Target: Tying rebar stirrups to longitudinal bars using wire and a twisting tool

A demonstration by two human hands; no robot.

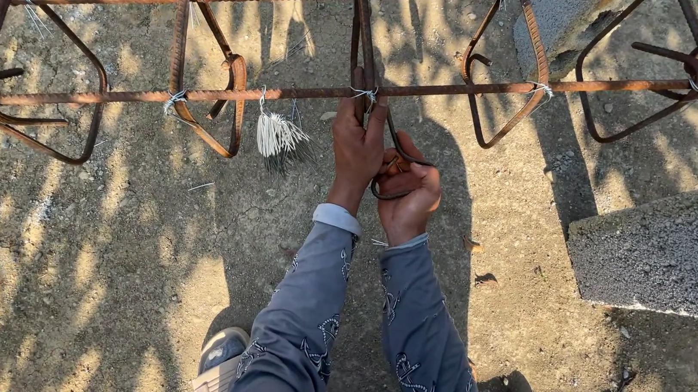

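A rusty rebar cage (291,92) of long bars and bent stirrups runs across the top of the head view, above concrete ground. My left hand (358,147) grips the middle stirrup (360,24) where it meets the near long bar, at a white wire tie (366,94). My right hand (408,195) sits just right of and below it, closed around the stirrup's lower curved end and what may be a small tool; I cannot tell which. Both arms wear grey patterned sleeves.
A bundle of pale tie wires (276,135) hangs from the near bar left of my hands. A grey concrete block (672,247) lies at the right, another (557,23) behind the cage. My shoes (215,363) show at the bottom edge.
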